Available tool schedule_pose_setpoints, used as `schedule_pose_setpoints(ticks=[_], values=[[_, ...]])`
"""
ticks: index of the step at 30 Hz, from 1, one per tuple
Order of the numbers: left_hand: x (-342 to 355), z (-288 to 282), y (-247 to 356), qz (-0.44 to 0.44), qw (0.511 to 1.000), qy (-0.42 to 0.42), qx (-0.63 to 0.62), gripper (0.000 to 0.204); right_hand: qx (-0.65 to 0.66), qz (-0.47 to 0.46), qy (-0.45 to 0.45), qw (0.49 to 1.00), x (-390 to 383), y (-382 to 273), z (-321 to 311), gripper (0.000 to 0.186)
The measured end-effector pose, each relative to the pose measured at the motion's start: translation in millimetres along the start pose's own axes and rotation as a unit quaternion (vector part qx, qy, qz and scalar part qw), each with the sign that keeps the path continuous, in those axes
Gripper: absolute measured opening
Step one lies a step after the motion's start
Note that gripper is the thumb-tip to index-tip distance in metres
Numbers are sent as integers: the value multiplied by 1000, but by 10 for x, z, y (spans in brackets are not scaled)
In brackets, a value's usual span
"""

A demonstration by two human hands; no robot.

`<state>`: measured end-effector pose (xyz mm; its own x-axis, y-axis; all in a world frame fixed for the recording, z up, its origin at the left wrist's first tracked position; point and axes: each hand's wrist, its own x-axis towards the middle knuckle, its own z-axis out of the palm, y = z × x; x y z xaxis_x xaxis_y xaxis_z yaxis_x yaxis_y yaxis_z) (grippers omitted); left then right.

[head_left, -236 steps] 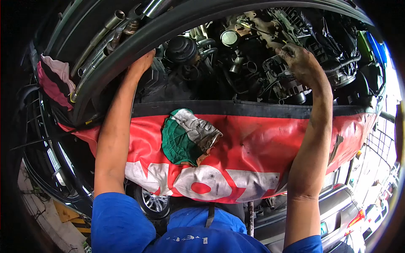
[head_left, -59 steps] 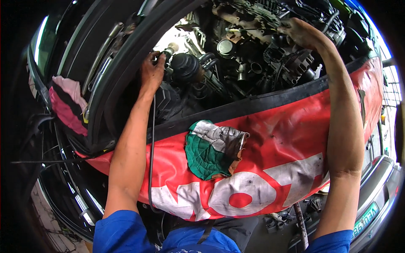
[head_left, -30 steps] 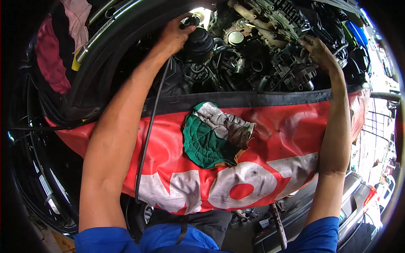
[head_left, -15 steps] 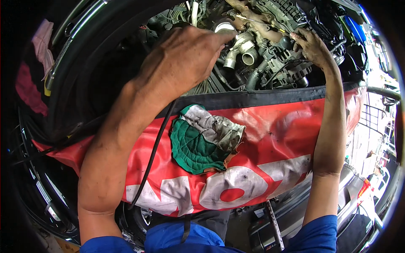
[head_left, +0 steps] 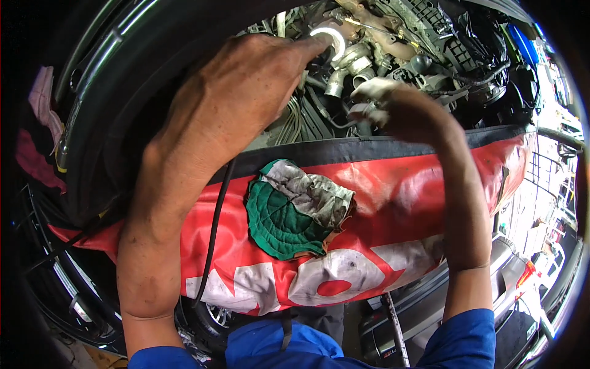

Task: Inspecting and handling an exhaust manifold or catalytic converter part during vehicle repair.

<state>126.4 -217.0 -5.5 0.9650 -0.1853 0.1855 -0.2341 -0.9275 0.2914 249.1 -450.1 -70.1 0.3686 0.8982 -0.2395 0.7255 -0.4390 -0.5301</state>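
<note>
- Far left: a pink-and-black cloth (head_left: 46, 104) lies beside a long chrome bar (head_left: 110, 46), both along the dark edge of the car.
- Lower left: a wheel (head_left: 218, 315) shows in part below the cover. A black cable (head_left: 212, 246) descends from beneath the left wrist across it.
- Left of centre: the left hand (head_left: 246, 92), back uppermost, extends over the engine and hides much of its near-left portion; a fingertip points at the bright-rimmed round part. Its other fingers are hidden, so whether it grips anything cannot be told.
- Centre, front: a red cover (head_left: 405, 203) with white lettering and a black upper border drapes the near edge; on it rests a crumpled, soiled green-and-white cloth (head_left: 292, 209).
- Centre, rear: the engine (head_left: 436, 74), exposed and grimy, lies beyond the cover. Visible are the round part (head_left: 337, 42), a silvery pipe fitting (head_left: 351, 64) and a rust-brown manifold (head_left: 390, 44).
- Right of centre: the right hand (head_left: 402, 109), blurred, hangs above the engine with fingers directed left, masking the parts beneath; whether it pinches anything cannot be told.
- Far right: a blue object (head_left: 521, 44) sits beyond the engine; a silver car (head_left: 495, 286) stands below.
</note>
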Motion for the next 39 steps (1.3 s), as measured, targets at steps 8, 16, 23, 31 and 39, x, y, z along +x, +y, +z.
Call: schedule_pose_setpoints(ticks=[8,16,23,31,39], values=[[9,183,-211,7,998,8,-57,37,62,-177,-109,976,-364,-437,445,21],[32,203,-196,-45,995,-34,-83,35,102,-220,-289,926,-534,-994,15,14],[86,65,-113,-112,991,-72,4,31,96,-223,-322,915,-475,-992,61,17],[131,175,-203,-162,977,-86,112,29,59,-227,-321,917,-429,-1047,264,17],[114,297,-275,-116,971,-22,207,29,34,-202,-278,938,-439,-1001,375,17]])
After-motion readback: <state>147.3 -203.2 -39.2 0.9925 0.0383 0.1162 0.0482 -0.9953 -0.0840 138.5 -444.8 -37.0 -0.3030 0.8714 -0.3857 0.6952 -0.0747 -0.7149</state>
